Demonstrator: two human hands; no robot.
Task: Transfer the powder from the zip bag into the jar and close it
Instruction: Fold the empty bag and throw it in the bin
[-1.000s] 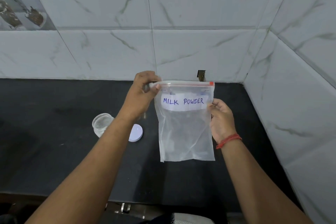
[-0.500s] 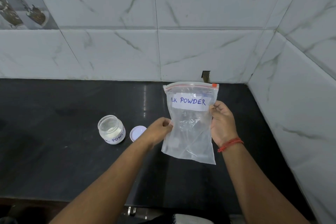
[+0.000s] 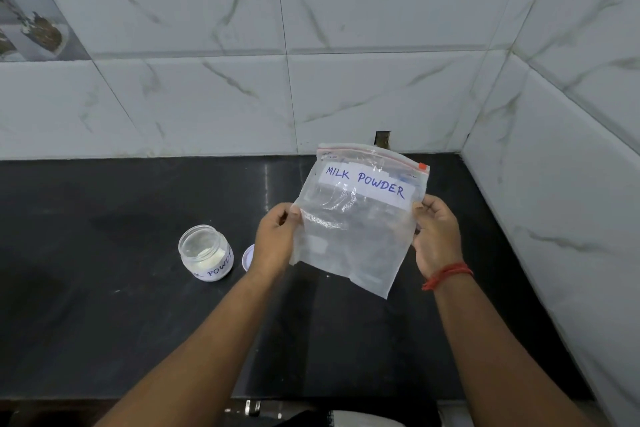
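A clear zip bag (image 3: 360, 229) labelled "MILK POWDER" hangs above the black counter, tilted, and looks empty. My left hand (image 3: 277, 239) pinches its left edge and my right hand (image 3: 434, 236) grips its right edge near the label. To the left on the counter stands a small open glass jar (image 3: 206, 253) with white powder at its bottom and a handwritten label. Its white lid (image 3: 248, 256) lies flat beside it, mostly hidden behind my left wrist.
The black counter (image 3: 104, 322) runs into a corner of white marble-pattern tiled walls (image 3: 554, 218) at the back and right. A small dark hole (image 3: 382, 137) sits in the back wall just above the counter. The counter's front edge is near the bottom of view.
My left hand dropped from the bag's top seal to its left edge. The bag has tilted and swung rightward, and the jar now shows fully.
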